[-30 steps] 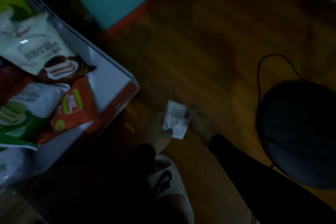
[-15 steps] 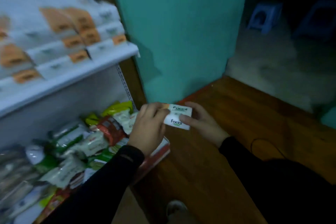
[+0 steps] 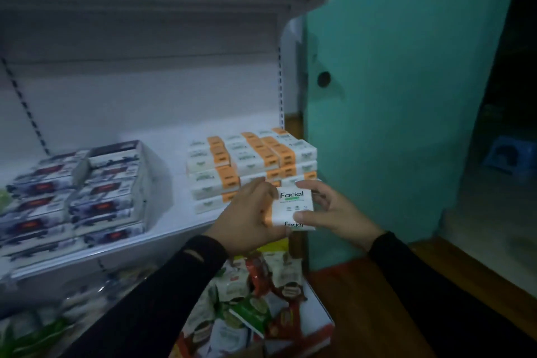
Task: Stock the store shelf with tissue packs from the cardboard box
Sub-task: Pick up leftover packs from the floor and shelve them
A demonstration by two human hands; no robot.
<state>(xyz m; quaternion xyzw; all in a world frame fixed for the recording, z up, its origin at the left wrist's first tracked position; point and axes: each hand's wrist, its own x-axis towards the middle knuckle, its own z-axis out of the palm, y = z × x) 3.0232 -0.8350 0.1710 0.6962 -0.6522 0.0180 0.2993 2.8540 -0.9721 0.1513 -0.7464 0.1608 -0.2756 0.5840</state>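
Observation:
Two stacked white tissue packs (image 3: 293,206) printed "Facial" hang just in front of the white shelf (image 3: 174,221). My left hand (image 3: 250,218) grips their left side and my right hand (image 3: 334,212) grips their right side, thumb on the front. Right behind them, at the shelf's right end, stands a stack of white and orange tissue packs (image 3: 250,166), several layers high. The cardboard box is out of view.
Dark-printed tissue boxes (image 3: 78,197) fill the shelf's left part. Snack bags (image 3: 255,305) lie on the lower shelf below my hands. A teal wall (image 3: 392,96) stands to the right, with a wooden floor (image 3: 363,314) and a blue stool (image 3: 508,157) beyond.
My view has swung up from the floor to the middle shelf. Both hands have lifted the tissue packs from near the floor up to the front of the orange and white stack.

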